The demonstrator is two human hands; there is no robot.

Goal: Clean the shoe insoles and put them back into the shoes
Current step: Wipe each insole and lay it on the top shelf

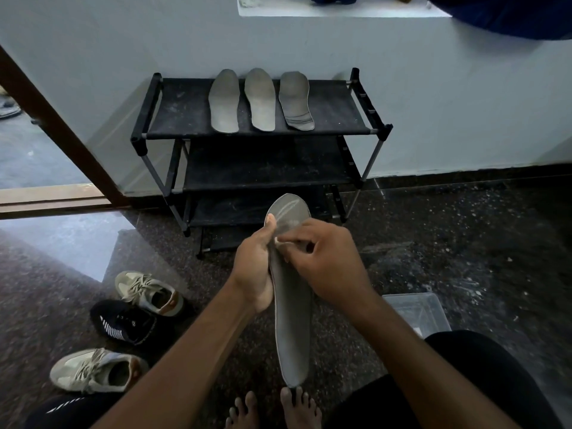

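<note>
Resting on the dark speckled floor at the person's right side is a clear plastic box; what lies in it is too faint to tell. A black fabric shoe rack stands against the pale wall, and its top shelf carries three grey insoles side by side with toes toward the wall: the left insole, the middle insole, and the right insole, which shows curved creases near its heel. The lower shelves are too dark to read.

On the floor to the person's left lie a beige sneaker, a black sneaker with white stripes, and a second beige sneaker. Their openings face up, and the insides are in shadow.

The held insole is long, slim and grey with a pale rim. Its toe points away from the person and bears glossy streaks, while its heel hangs just above the bare feet. The left hand clasps its left edge, thumb laid on the face near the toe. The right hand has its fingers curled, pinching a small white cloth against the insole's face below the toe.
</note>
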